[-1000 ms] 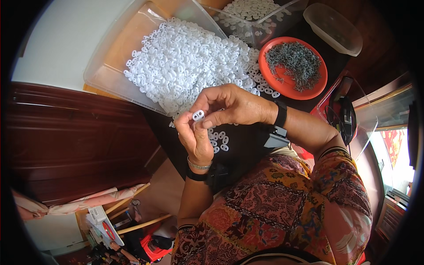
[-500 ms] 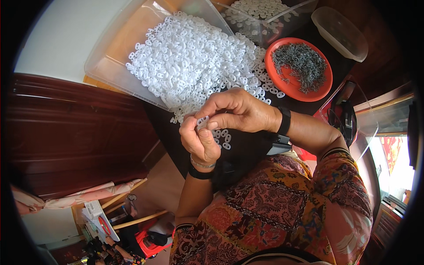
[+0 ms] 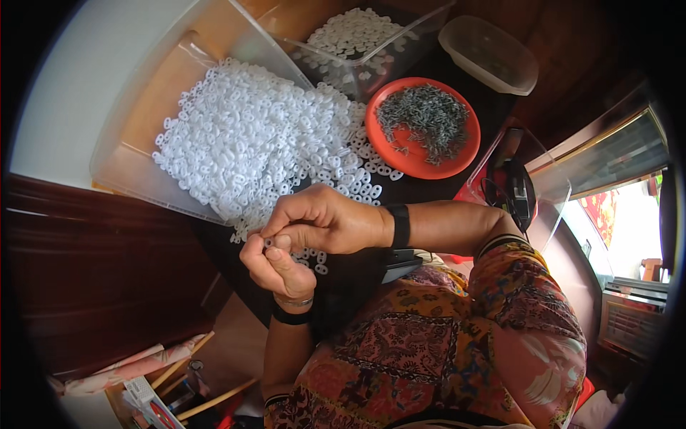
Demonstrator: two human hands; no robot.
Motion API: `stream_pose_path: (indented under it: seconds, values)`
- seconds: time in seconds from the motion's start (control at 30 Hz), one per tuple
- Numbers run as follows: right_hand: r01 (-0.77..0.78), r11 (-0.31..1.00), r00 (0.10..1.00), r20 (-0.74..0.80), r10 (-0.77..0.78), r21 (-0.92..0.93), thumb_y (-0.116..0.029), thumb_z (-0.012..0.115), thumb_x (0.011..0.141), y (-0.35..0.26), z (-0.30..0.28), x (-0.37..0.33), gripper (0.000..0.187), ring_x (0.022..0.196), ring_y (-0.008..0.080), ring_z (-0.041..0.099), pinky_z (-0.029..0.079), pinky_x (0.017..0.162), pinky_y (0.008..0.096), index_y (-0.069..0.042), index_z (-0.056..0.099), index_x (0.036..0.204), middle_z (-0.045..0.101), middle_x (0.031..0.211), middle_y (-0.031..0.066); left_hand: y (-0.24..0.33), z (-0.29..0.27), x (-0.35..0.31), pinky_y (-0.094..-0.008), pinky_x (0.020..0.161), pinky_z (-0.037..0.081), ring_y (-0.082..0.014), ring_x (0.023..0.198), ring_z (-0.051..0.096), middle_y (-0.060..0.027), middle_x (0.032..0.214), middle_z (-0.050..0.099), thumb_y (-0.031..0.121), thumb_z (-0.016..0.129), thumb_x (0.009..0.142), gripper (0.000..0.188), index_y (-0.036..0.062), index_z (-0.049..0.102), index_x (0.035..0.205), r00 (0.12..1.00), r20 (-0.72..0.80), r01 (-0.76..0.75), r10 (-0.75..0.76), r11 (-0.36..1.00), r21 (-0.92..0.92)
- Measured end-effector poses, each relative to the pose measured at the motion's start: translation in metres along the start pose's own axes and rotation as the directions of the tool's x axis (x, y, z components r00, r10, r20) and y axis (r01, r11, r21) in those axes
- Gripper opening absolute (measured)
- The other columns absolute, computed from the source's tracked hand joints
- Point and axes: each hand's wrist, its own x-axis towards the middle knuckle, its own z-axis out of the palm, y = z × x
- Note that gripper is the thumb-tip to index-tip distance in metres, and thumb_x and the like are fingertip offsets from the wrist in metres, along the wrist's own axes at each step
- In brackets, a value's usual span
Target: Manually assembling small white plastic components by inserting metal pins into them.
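Observation:
My left hand [image 3: 277,270] pinches a small white plastic piece with two oval holes [image 3: 269,243] between thumb and fingers. My right hand [image 3: 329,219] is closed in a pinch right against it, thumb and forefinger meeting over the piece; whatever lies between those fingertips is hidden. Just beyond both hands spreads a big heap of identical white two-holed pieces [image 3: 243,129], spilling out of a tipped clear plastic bin [image 3: 121,154]. A few loose pieces [image 3: 321,259] lie on the dark tabletop beside my right wrist.
An orange-red plate [image 3: 468,139] bears many small grey metal pins [image 3: 429,114]. Behind it stands a clear bin [image 3: 357,75] with more white pieces. An oval clear tub [image 3: 493,61] sits at the far right. A dark device [image 3: 401,264] lies near my body.
The whole view has swung, so the table and hands appear farther left and lower. My right fingertips have closed in over the white piece, covering more of it.

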Motion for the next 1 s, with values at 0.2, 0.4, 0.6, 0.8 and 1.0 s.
stream_pose_path:
  seconds: [0.2,0.4,0.6,0.8,1.0]
  values:
    - [-0.025,0.998,0.998,-0.062,0.022,-0.054,-0.007,0.062,0.088,0.004,-0.006,0.005,0.014,0.089,0.0127,0.061,0.049,0.078,0.0268,-0.001,0.062,0.100,0.065,0.093,0.0063,-0.008,0.001,0.009,-0.0277,0.061,0.042,-0.0155,0.068,0.049,-0.0109,0.086,0.054,0.029,0.041,0.096,0.036,-0.0048,0.047,0.105,0.999,0.023,0.041,-0.041,0.998,0.041]
    - [-0.128,0.932,0.979,-0.192,0.065,-0.339,-0.007,0.065,0.085,-0.016,-0.017,0.008,0.016,0.082,0.0100,0.061,0.049,0.073,0.0250,-0.002,0.062,0.100,0.066,0.090,0.0046,-0.018,-0.003,0.011,-0.0256,0.056,0.038,-0.0122,0.062,0.045,-0.0059,0.073,0.050,0.028,0.041,0.096,0.034,-0.0038,0.047,0.106,0.976,0.081,0.213,-0.204,0.969,-0.122]
    - [-0.198,0.459,0.909,-0.338,-0.246,-0.866,-0.011,0.070,0.078,-0.085,-0.092,0.050,0.026,0.075,0.0090,0.060,0.049,0.069,0.0250,-0.002,0.063,0.101,0.066,0.082,0.0049,-0.029,-0.008,0.012,-0.0243,0.052,0.037,-0.0100,0.058,0.044,-0.0033,0.071,0.050,0.021,0.048,0.094,0.026,-0.0027,0.048,0.106,0.975,0.063,0.221,-0.215,0.969,-0.110]
    - [-0.223,-0.115,0.816,-0.121,-0.565,-0.968,-0.022,0.068,0.078,-0.111,-0.162,0.054,0.036,0.078,0.0219,0.063,0.050,0.070,0.0328,-0.008,0.063,0.111,0.066,0.085,0.0103,-0.041,-0.009,0.014,-0.0241,0.056,0.037,-0.0077,0.064,0.043,-0.0031,0.074,0.052,0.017,0.050,0.093,0.024,-0.0034,0.050,0.106,0.969,0.074,0.244,-0.235,0.952,-0.183]
    - [-0.324,0.158,0.941,-0.302,0.149,-0.933,-0.021,0.065,0.081,-0.076,-0.130,0.014,0.021,0.077,0.0213,0.062,0.049,0.068,0.0311,-0.006,0.068,0.094,0.066,0.082,0.0100,-0.060,-0.010,0.012,-0.0291,0.068,0.046,-0.0151,0.073,0.054,-0.0092,0.080,0.059,0.015,0.053,0.091,0.021,-0.0026,0.053,0.103,0.957,0.022,0.288,-0.289,0.940,-0.181]
